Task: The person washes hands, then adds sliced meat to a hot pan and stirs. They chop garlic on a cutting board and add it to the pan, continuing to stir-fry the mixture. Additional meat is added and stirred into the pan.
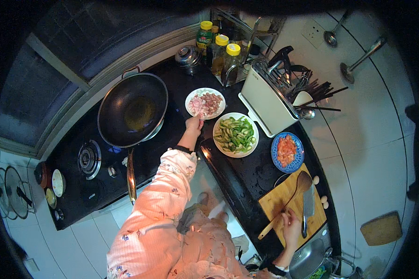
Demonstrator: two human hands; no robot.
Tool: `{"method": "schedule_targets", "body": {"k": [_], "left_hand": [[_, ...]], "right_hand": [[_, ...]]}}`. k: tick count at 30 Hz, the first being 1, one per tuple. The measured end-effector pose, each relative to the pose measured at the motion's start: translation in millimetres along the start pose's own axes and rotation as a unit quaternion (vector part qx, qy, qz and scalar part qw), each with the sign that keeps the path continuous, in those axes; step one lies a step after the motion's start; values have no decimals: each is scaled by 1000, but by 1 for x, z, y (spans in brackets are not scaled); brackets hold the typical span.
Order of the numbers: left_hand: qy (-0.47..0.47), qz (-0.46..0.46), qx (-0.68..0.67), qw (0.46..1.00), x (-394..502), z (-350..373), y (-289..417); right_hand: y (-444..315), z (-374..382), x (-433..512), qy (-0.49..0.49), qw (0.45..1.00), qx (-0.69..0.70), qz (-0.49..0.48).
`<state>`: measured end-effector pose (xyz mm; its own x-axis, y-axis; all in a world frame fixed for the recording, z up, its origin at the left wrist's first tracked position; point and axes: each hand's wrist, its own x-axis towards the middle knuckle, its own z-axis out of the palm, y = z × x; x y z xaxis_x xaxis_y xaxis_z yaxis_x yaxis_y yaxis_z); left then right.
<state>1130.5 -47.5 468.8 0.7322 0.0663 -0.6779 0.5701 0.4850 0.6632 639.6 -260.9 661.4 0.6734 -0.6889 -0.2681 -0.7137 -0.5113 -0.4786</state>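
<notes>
My left hand (194,126) pinches the near rim of a small white plate (187,108) on the black counter. Chopped meat (206,104), part pale pink and part darker red, lies on that plate. My right hand (291,223) is over a wooden cutting board (271,201), fingers bent, close beside the handle of a wooden spatula (295,191). Whether it touches the handle, I cannot tell. A cleaver (309,200) with a black handle lies on the board to the right of the spatula.
A wok (118,108) with oil in it sits on the stove. Sliced green peppers (235,134) fill a white plate; chopped tomato (287,151) is in a blue patterned dish. A knife and utensil holder (269,101), several eggs (324,199) and a sink (307,258) stand around the counter.
</notes>
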Motion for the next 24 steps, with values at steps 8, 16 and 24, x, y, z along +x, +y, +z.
{"method": "schedule_targets", "body": {"k": [8, 16, 24], "left_hand": [[-57, 97, 99, 989, -49, -29, 12], [-264, 60, 144, 952, -199, -80, 23], [-426, -14, 226, 876, -294, -93, -15]], "right_hand": [[-104, 91, 59, -110, 926, 340, -122], [-157, 102, 78, -251, 749, 613, -11], [-99, 59, 18, -211, 746, 630, -42]]}}
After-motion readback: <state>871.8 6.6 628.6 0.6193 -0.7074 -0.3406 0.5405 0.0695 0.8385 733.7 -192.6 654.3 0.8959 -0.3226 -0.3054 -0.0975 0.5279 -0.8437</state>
